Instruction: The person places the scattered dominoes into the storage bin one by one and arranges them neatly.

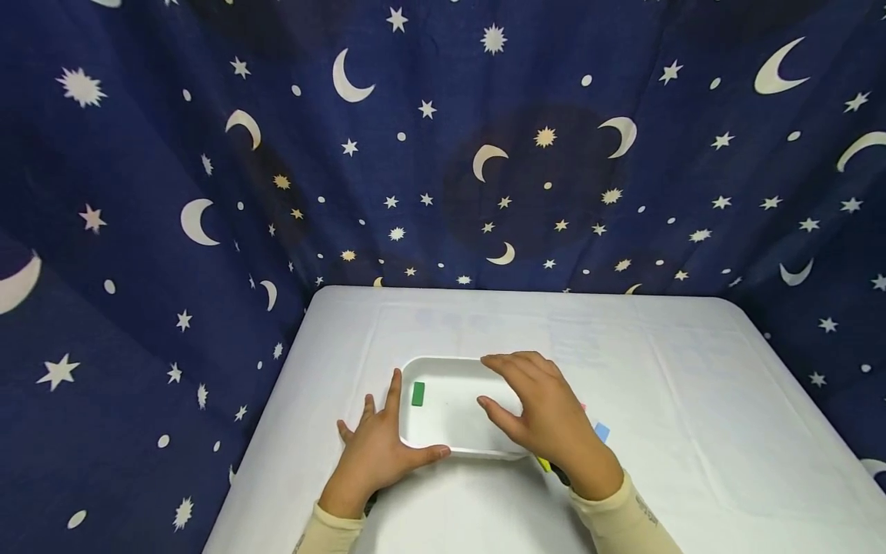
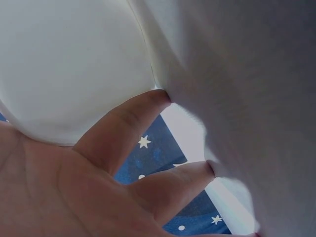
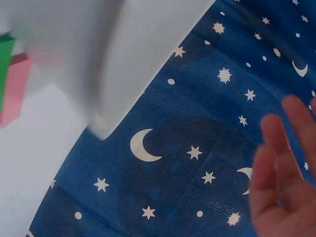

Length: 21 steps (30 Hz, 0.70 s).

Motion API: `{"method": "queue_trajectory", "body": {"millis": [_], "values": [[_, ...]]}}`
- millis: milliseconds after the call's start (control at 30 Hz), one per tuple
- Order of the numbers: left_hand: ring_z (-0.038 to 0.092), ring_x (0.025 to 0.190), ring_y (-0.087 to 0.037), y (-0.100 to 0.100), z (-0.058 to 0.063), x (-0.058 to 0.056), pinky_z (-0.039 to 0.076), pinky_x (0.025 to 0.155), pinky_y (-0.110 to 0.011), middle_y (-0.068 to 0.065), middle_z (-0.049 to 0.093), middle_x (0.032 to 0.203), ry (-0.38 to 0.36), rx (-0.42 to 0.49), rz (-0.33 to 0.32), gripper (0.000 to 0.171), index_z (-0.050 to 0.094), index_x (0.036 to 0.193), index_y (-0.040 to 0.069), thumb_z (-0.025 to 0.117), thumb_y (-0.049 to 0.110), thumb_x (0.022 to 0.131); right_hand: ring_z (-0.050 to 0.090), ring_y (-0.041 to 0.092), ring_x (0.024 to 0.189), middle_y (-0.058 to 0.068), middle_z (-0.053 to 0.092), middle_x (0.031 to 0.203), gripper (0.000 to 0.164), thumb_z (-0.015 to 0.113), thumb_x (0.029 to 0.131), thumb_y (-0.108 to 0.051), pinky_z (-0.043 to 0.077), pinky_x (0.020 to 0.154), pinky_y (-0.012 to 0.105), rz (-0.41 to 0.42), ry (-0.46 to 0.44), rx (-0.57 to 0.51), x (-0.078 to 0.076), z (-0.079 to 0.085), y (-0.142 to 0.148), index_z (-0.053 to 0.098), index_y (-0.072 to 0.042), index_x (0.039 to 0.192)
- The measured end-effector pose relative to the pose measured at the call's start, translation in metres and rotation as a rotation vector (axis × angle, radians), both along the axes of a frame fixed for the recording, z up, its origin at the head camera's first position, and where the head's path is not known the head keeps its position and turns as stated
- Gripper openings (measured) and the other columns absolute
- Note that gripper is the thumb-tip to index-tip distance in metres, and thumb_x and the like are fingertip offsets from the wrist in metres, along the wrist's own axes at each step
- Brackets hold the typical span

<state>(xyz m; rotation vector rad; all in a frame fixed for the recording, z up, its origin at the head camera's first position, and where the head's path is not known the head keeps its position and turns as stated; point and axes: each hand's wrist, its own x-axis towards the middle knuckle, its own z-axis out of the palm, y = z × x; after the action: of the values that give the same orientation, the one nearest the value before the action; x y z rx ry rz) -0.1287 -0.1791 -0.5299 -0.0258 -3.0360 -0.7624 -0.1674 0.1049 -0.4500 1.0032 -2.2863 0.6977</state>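
White smooth tray (image 1: pixel 450 417), round-cornered, between left hand (image 1: pixel 379 452) and right hand (image 1: pixel 547 412). Touching one end with left fingers spread; arching right thumb and fingers apart over other end, contact hard to tell. Inside, near left hand: green rectangular block (image 1: pixel 418 394). Beside right hand: pale-blue piece (image 1: pixel 601 432).

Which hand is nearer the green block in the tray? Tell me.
Left. The left hand is at the left end of the white tray, just across its wall from the green block; the right hand is farther, at its right end.
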Motion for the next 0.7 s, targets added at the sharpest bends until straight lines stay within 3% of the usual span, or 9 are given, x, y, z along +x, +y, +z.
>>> {"method": "queue_trajectory", "body": {"millis": [233,433,700], "values": [[0.033,0.15,-0.052,-0.001,0.001,0.0,0.011,0.097,-0.095,-0.009,0.06,0.149,0.003,-0.002,0.001,0.156,0.005,0.172,0.027,0.061,0.107,0.05,0.065,0.036,0.116,0.008,0.07,0.135,0.055,0.08,0.091,-0.038,0.044,0.102,0.045,0.026,0.149,-0.145,0.014,-0.013,0.014,0.071,-0.004,0.133],[0.032,0.151,-0.051,-0.004,0.005,-0.001,0.009,0.098,-0.094,-0.011,0.061,0.148,-0.017,-0.009,0.004,0.156,0.004,0.172,0.027,0.063,0.105,0.051,0.064,0.044,0.111,0.021,0.07,0.127,0.056,0.079,0.092,-0.041,0.04,0.106,0.04,0.023,0.256,-0.3,0.021,-0.031,0.031,0.072,0.004,0.126],[0.031,0.151,-0.051,-0.001,0.003,-0.001,0.01,0.098,-0.094,-0.013,0.059,0.15,-0.03,0.008,-0.003,0.156,0.002,0.172,0.028,0.061,0.106,0.05,0.063,0.043,0.111,0.022,0.071,0.127,0.06,0.078,0.092,-0.041,0.04,0.111,0.033,-0.069,0.204,-0.367,0.016,-0.043,0.06,0.07,0.007,0.127]]}}
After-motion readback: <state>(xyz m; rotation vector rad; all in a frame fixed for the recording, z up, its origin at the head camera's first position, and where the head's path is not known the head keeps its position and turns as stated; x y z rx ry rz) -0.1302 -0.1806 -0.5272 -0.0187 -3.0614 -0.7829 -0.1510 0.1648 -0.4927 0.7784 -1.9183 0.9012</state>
